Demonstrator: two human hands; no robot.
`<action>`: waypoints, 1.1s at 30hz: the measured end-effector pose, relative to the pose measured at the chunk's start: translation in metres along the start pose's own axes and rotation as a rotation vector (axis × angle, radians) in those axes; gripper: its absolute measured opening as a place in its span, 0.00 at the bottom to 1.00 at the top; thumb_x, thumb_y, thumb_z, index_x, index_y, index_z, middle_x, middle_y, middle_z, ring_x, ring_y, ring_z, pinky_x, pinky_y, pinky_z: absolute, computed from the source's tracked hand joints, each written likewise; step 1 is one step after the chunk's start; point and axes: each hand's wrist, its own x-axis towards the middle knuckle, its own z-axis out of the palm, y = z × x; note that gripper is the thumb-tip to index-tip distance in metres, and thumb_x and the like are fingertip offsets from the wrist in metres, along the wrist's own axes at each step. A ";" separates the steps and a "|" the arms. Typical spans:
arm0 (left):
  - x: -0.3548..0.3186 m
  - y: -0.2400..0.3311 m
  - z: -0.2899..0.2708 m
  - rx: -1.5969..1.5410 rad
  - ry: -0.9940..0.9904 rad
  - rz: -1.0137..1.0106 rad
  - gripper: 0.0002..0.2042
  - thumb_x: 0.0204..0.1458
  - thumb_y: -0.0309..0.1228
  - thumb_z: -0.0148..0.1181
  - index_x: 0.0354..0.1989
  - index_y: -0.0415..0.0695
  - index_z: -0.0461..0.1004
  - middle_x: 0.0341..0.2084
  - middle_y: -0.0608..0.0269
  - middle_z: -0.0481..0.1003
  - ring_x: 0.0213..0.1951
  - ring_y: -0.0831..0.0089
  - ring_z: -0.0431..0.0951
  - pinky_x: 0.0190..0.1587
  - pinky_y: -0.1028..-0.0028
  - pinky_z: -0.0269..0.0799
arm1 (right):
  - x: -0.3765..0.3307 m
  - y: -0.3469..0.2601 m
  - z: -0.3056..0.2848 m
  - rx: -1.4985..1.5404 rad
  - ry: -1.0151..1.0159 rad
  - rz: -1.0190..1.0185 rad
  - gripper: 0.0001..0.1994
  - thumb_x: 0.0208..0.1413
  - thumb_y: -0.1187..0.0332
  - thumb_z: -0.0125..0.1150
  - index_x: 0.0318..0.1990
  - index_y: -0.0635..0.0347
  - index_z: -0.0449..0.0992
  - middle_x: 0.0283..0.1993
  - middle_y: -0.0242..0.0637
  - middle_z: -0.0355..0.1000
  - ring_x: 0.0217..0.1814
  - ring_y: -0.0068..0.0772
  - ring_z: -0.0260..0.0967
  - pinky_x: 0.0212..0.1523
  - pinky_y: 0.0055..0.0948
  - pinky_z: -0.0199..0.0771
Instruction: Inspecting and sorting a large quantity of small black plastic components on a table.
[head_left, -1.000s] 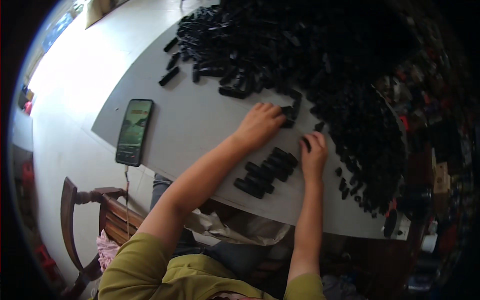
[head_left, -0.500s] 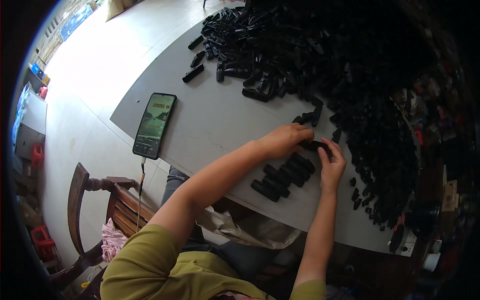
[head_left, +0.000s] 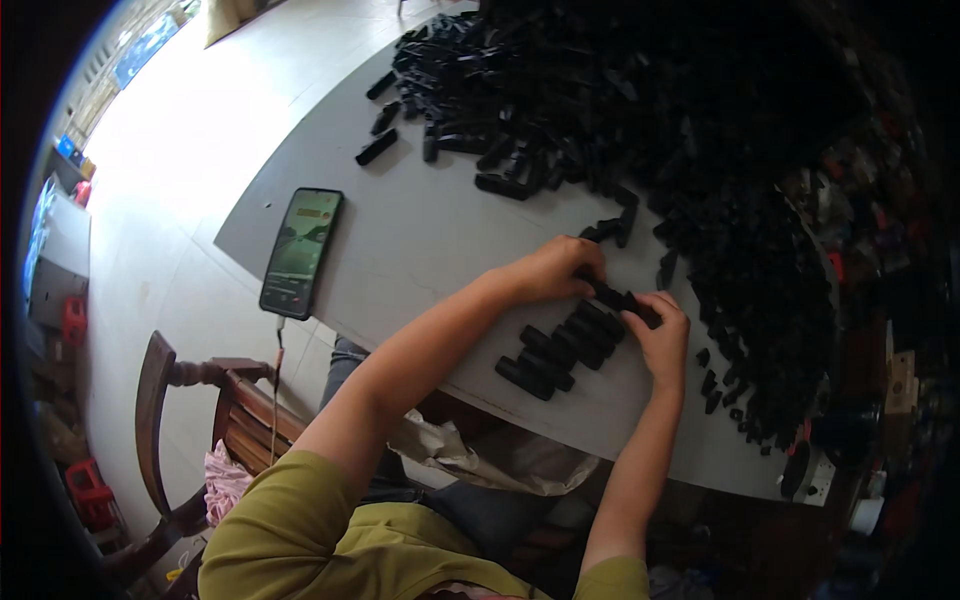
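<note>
Grey desk (head_left: 430, 230) ran diagonally across the frame's centre, pale floor (head_left: 170, 190) to its upper left. Huge heap of black plastic pieces (head_left: 700, 130) filled the upper right, spilling down the right side of the desk. Wooden chair (head_left: 190, 420) stood at lower left. Phone (head_left: 301, 252), screen lit, lay flat at the desk's left edge, well apart from the hands. Neat row of black pieces (head_left: 560, 348) sat lined side by side at centre, just below both hands. Left hand (head_left: 560, 268) and right hand (head_left: 660, 335) met over one black piece (head_left: 622, 300) at the row's upper end; each grip pinched together on that piece, one at either end.
</note>
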 end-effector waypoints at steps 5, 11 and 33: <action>-0.003 -0.003 -0.009 0.106 -0.047 -0.025 0.09 0.40 0.19 0.65 0.32 0.38 0.76 0.35 0.58 0.75 0.38 0.63 0.76 0.42 0.69 0.72 | 0.003 0.007 0.003 0.111 -0.058 0.006 0.12 0.40 0.80 0.68 0.36 0.71 0.76 0.35 0.34 0.72 0.35 0.25 0.69 0.37 0.22 0.68; 0.005 0.006 -0.003 0.023 -0.069 -0.107 0.09 0.40 0.18 0.65 0.32 0.38 0.76 0.36 0.59 0.75 0.38 0.64 0.76 0.43 0.70 0.72 | -0.002 0.009 -0.001 0.130 -0.036 0.075 0.13 0.39 0.80 0.69 0.36 0.70 0.78 0.35 0.35 0.72 0.36 0.25 0.70 0.38 0.21 0.70; 0.005 -0.005 -0.003 0.559 0.341 -0.033 0.16 0.41 0.22 0.61 0.40 0.43 0.68 0.39 0.54 0.69 0.44 0.53 0.69 0.46 0.62 0.66 | -0.024 0.007 -0.029 -0.514 0.217 0.530 0.10 0.49 0.75 0.57 0.40 0.58 0.75 0.50 0.37 0.63 0.38 0.41 0.71 0.40 0.37 0.72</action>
